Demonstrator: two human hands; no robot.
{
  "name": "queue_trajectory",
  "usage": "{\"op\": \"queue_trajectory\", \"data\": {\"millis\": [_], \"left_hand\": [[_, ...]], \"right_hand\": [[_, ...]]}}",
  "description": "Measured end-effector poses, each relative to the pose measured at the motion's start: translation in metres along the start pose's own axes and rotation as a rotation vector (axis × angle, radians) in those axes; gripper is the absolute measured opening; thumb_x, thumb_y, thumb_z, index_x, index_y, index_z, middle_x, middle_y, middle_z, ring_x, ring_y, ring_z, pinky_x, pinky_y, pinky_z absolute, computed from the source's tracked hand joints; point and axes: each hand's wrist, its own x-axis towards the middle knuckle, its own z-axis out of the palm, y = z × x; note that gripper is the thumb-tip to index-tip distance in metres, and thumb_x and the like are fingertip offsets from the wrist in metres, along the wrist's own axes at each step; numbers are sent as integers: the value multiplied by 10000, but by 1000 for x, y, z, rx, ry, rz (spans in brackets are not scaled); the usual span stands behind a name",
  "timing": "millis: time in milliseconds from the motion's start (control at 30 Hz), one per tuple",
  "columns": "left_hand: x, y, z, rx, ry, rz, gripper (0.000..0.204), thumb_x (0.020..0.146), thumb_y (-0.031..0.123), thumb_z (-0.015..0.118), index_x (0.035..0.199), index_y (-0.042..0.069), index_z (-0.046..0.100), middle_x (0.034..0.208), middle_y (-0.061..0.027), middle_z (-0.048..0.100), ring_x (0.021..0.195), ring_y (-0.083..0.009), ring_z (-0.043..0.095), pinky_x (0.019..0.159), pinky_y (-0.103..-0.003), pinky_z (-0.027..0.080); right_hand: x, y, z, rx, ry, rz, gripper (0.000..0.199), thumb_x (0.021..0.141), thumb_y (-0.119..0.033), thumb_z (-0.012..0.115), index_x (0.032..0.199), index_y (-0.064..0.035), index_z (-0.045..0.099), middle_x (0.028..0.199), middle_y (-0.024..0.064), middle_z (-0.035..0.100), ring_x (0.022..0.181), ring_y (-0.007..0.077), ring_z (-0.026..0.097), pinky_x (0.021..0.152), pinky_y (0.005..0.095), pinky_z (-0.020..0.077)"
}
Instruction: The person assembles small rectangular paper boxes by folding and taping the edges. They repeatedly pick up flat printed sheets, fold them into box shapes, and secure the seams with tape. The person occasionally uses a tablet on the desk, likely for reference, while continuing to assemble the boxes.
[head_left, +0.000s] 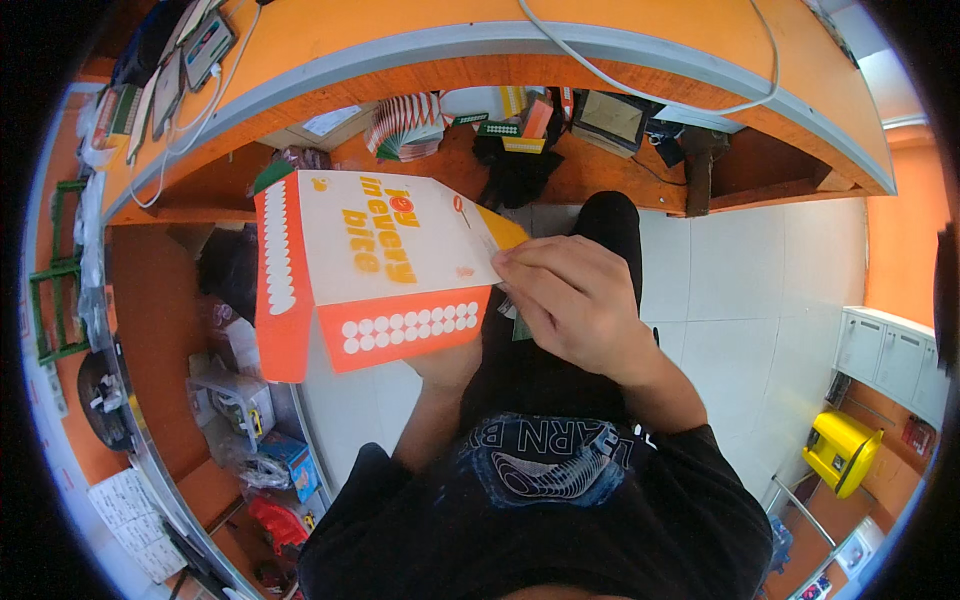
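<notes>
A partly folded cardboard food box [350,235] is held up in front of my body, tilted. Its large panel is white with yellow and orange print. The side flaps are orange with white dots, and one corner is green. At the box's right end, my right hand [580,300] has its fingers and thumb pinched on the edge near a yellow flap. My left hand [450,363] supports the box from underneath; the panel hides its fingers. The far left flap stands bent out from the white panel.
An orange desk [420,30] with a grey edge and a white cable curves across the far side. On the shelf below lie a fanned stack of cartons [408,128] and several small boxes. A plastic bin [235,405] stands at left, a yellow container [842,453] at right.
</notes>
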Motion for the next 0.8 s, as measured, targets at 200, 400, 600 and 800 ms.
{"op": "queue_trajectory", "data": {"millis": [200, 400, 600, 800], "left_hand": [[6, 1, -4, 2, -84, -39, 525, 804, 20, 801, 1258, -29, 544, 1220, -143, 628, 1100, -228, 627, 944, -369, 507], [16, 0, -20, 121, -397, 29, 525, 806, 45, 799, 1264, -5, 547, 1225, -119, 623, 1134, -226, 614, 975, -369, 490], [23, -2, -22, 24, -307, -31, 417, 819, -15, 783, 1196, -22, 605, 1160, -109, 654, 1066, -196, 632, 934, -349, 525], [25, 17, 7, -514, -64, -521, 333, 915, -19, 681, 1229, -51, 573, 1179, -150, 642, 1049, -250, 665, 888, -409, 604]], "right_hand": [[1, 8, 0, 55, -7, -44, 225, 719, -72, 749, 927, -21, 680, 864, 88, 657, 737, 261, 676, 622, 364, 549], [4, 2, -8, -4, -41, -115, 237, 720, -126, 762, 915, -33, 664, 830, 71, 625, 743, 265, 659, 640, 363, 538], [-1, 14, -16, 126, -130, 17, 337, 714, -156, 820, 973, 19, 694, 966, 143, 690, 863, 302, 682, 726, 361, 551], [-19, 10, -16, 75, -24, -3, 263, 795, -165, 781, 994, -18, 691, 1010, 123, 683, 887, 308, 675, 768, 377, 563]]}}
